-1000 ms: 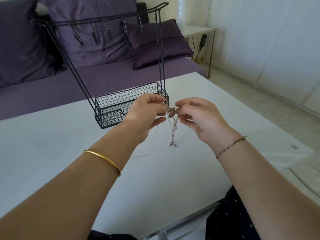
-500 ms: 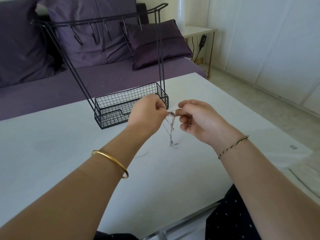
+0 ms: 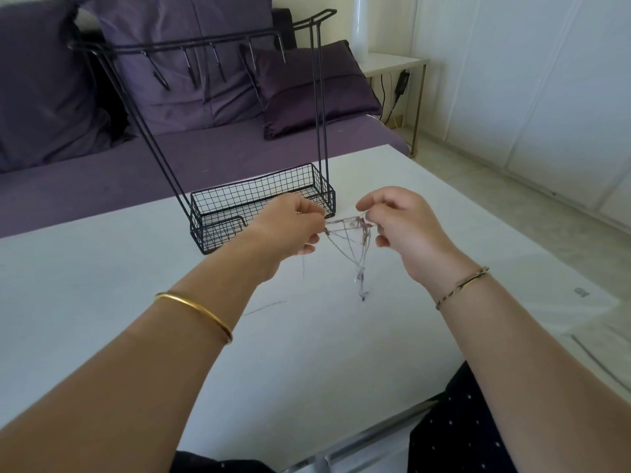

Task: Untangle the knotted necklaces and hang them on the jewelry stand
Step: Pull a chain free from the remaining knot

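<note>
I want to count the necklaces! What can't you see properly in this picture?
1. Head view: how many strands are in the tangled thin silver necklace chains; they are too fine and blurred to count.
2. Head view: the exact pinch points; the curled left hand and right hand cover their own fingertips.
3. Head view: part of the basket of the black wire jewelry stand; the left hand hides it.

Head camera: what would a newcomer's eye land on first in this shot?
The eye goes first to the tangled necklaces, a web of thin chains stretched between the left hand and the right hand above the middle of the white table, with a cluster dangling below. Just behind the hands stands the black wire jewelry stand, its hooks bare.
</note>
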Demonstrator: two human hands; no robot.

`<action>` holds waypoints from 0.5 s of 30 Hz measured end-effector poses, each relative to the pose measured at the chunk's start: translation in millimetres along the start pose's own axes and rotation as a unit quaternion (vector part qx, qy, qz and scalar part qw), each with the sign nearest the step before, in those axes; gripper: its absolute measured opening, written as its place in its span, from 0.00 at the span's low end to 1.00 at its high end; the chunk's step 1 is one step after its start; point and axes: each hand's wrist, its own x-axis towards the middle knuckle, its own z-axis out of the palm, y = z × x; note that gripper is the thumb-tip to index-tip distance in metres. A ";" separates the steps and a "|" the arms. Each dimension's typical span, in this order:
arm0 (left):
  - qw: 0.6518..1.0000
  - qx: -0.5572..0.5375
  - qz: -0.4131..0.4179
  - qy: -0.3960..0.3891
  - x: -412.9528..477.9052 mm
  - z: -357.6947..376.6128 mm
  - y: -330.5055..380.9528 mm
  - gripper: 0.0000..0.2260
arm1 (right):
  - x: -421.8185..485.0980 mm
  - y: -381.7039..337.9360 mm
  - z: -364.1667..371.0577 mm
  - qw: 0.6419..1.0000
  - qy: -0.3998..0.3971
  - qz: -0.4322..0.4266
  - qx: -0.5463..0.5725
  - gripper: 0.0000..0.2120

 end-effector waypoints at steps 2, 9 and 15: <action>0.997 0.078 0.016 -0.009 -0.4 -2.4 -4.9 0.06 | 2.8 1.9 -5.2 0.997 0.012 0.010 0.070 0.13; 0.966 0.251 0.063 0.013 -2.2 3.5 -7.3 0.07 | 4.5 -1.4 -3.2 0.930 0.014 0.129 0.342 0.12; 0.996 -0.021 -0.083 0.029 3.5 1.7 -1.3 0.08 | 5.4 2.6 -3.6 0.970 0.035 0.158 0.179 0.10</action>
